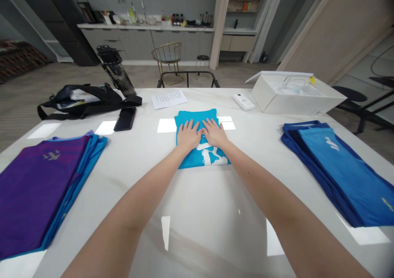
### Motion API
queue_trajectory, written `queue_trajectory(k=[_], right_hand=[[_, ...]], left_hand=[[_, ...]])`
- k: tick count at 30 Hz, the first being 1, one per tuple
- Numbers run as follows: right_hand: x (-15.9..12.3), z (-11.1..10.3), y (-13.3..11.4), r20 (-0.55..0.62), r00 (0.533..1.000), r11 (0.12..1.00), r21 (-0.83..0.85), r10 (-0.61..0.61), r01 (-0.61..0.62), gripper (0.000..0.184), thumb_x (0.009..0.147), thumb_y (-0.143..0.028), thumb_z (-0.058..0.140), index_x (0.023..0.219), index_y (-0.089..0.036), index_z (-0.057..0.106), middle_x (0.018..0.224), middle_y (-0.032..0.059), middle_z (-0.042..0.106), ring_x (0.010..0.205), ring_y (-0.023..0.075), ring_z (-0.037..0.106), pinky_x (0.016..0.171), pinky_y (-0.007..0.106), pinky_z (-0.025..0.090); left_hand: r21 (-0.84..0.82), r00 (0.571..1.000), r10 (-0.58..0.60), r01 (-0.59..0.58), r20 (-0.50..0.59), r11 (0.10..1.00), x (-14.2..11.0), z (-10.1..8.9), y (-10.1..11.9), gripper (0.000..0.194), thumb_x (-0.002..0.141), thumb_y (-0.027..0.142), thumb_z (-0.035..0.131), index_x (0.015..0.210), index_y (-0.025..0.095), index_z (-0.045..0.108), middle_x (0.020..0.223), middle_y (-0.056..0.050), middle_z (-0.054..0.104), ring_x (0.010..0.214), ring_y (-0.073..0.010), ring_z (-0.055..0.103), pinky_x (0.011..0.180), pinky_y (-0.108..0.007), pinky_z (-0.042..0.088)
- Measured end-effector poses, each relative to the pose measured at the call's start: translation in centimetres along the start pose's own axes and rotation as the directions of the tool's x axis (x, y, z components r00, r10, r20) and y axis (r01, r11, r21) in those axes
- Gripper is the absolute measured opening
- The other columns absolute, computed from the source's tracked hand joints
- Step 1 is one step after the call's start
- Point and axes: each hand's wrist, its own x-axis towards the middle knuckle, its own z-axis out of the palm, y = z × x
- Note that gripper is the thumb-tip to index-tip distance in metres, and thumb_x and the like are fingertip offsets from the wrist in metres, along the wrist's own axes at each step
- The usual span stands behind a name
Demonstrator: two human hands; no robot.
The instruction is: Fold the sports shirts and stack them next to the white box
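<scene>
A turquoise T-shirt [191, 159] with a white print lies folded into a small rectangle in the middle of the white table [197, 212]. My left hand [189, 135] rests flat on its upper left part, fingers spread. Beside it, my right hand [214, 133] lies flat on the upper right part, fingers stretched away from me. The two thumbs almost meet over the cloth. Part of the print is hidden under my hands.
Folded purple and blue shirts [46, 187] are stacked at the left, folded blue garments [347, 167] at the right. Farther back are a phone [124, 119], a black bag [83, 99], a dark bottle [117, 70], a printed paper [169, 99], a white device [243, 102] and an open white box [292, 95].
</scene>
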Motion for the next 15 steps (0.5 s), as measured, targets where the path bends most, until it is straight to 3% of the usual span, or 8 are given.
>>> queue_trajectory(k=[4,6,9,12,15], right_hand=[[-2.4,-0.6,0.1,-0.013,0.993,0.992,-0.054,0.115,-0.115,0.064,0.107,-0.055,0.022,0.164,-0.025,0.029,0.171,0.0069,0.022,0.157,0.0319,0.018,0.122,0.070,0.013],[-3.2,-0.9,-0.5,-0.067,0.994,0.988,-0.123,0.084,-0.092,0.059,0.108,-0.046,0.022,0.160,-0.021,0.037,0.169,0.0099,0.031,0.155,0.0330,0.024,0.122,0.069,0.012],[-4.5,-1.0,-1.9,-0.085,0.996,0.983,-0.184,-0.025,0.009,0.053,0.107,-0.025,0.024,0.153,-0.015,0.048,0.161,0.0152,0.043,0.148,0.0304,0.037,0.123,0.055,0.021],[-5.8,-0.4,-2.9,-0.047,0.999,0.992,-0.122,0.014,-0.019,0.055,0.105,-0.019,0.025,0.156,-0.012,0.043,0.162,0.0164,0.042,0.149,0.0276,0.037,0.121,0.044,0.028],[-7.4,0.2,-3.0,-0.058,0.990,0.990,-0.043,0.130,-0.133,0.058,0.109,-0.037,0.024,0.161,-0.015,0.035,0.168,0.0122,0.031,0.155,0.0271,0.025,0.124,0.050,0.022]], left_hand=[[0.180,1.000,-0.004,0.009,-0.027,0.984,-2.1,-0.8,-0.6,0.059,0.105,0.052,0.035,0.154,0.023,0.048,0.165,-0.012,0.038,0.154,-0.0339,0.031,0.127,-0.056,0.018],[0.250,0.995,0.085,-0.069,-0.054,0.966,-3.0,-1.1,-0.5,0.053,0.107,0.040,0.034,0.152,0.017,0.050,0.162,-0.015,0.042,0.152,-0.0314,0.035,0.127,-0.053,0.021],[0.258,0.974,0.227,-0.223,0.017,0.940,-4.4,-1.1,0.3,0.045,0.105,0.017,0.033,0.143,0.012,0.058,0.154,-0.015,0.052,0.145,-0.0242,0.046,0.124,-0.041,0.032],[0.194,0.980,0.187,-0.196,0.061,0.961,-5.7,-0.5,1.2,0.045,0.103,0.012,0.033,0.140,0.013,0.059,0.150,-0.014,0.058,0.142,-0.0207,0.050,0.121,-0.037,0.036],[0.159,0.990,0.136,-0.141,0.041,0.977,-7.1,-0.2,1.7,0.048,0.106,0.021,0.031,0.148,0.014,0.053,0.157,-0.011,0.050,0.150,-0.0222,0.041,0.126,-0.043,0.027]])
